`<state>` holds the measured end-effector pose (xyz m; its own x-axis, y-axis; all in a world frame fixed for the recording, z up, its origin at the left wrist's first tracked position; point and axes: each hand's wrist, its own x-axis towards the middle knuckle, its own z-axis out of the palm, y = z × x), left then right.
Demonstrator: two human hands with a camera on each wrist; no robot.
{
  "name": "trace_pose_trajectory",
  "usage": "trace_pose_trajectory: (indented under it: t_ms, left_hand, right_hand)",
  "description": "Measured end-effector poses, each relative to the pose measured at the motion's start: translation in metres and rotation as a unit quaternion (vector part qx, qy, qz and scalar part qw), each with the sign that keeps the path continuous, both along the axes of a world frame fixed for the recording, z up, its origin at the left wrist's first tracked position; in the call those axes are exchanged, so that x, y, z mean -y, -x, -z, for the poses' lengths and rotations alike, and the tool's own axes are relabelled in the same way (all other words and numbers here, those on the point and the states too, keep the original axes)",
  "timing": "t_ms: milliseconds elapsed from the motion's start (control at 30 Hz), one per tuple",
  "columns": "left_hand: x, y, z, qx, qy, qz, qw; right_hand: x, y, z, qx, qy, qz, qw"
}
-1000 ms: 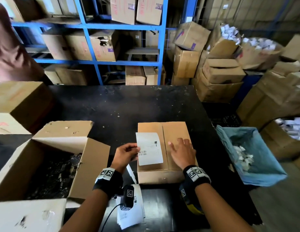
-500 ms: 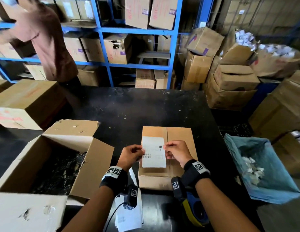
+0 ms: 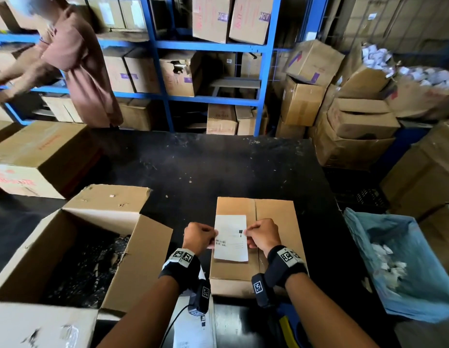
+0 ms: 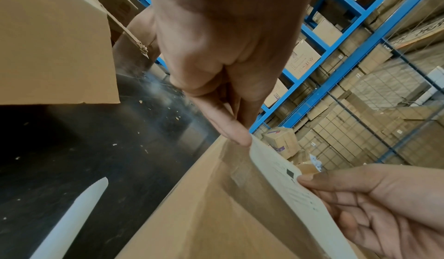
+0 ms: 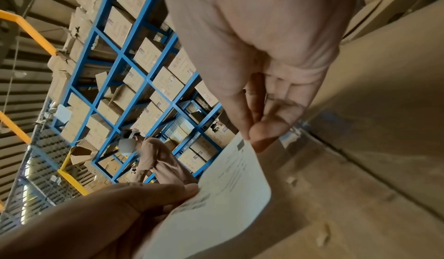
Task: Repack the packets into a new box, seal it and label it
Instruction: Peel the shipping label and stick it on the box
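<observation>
A white printed label is held just above the top of a closed cardboard box that stands on the black worktop, near its front edge. The label's left edge is pinched by the left hand and its right edge by the right hand, so each grip is closed on the paper between thumb and forefinger, with the remaining fingers curled in. In the left wrist view the label is seen lifted clear of the box top along its left edge, with the left hand pinching that edge; whether the far part touches the cardboard cannot be told. In the right wrist view the label is seen curving between the right hand and the left hand. The box's top flaps are shut and meet along a centre seam. To the left of it, a larger open carton with dark contents is set on the worktop, and a closed carton lies further back on the left. Loose white sheets lie at the front edge under the left wrist. A blue bag-lined bin holding paper scraps stands to the right of the worktop. Blue shelving stacked with cartons fills the background, where another person in a brown garment is standing.
</observation>
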<state>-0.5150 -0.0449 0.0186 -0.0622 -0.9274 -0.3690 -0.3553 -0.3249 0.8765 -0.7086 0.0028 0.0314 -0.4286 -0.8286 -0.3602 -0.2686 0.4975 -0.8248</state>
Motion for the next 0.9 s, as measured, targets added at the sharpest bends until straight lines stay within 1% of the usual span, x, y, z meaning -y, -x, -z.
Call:
trace_pose_trajectory:
  t_ms: [100,300,633,900]
  left_hand:
    - [0.005,0.001,0.003,0.009,-0.007,0.006,1.000]
    - [0.007,0.001,0.005,-0.003,-0.018,0.001,1.000]
    - [0.004,0.005,-0.001,0.004,-0.040,-0.018,0.999]
    - [0.005,0.006,-0.002,0.007,-0.053,-0.009,0.999]
  right_hand:
    - [0.003,0.000,0.004,0.001,-0.015,0.012,1.000]
    - [0.004,-0.001,0.011,0.005,-0.029,0.024,0.999]
    - [0.004,0.000,0.014,0.002,-0.032,0.040,0.999]
    - [0.003,-0.001,0.016,-0.004,-0.027,0.042,0.999]
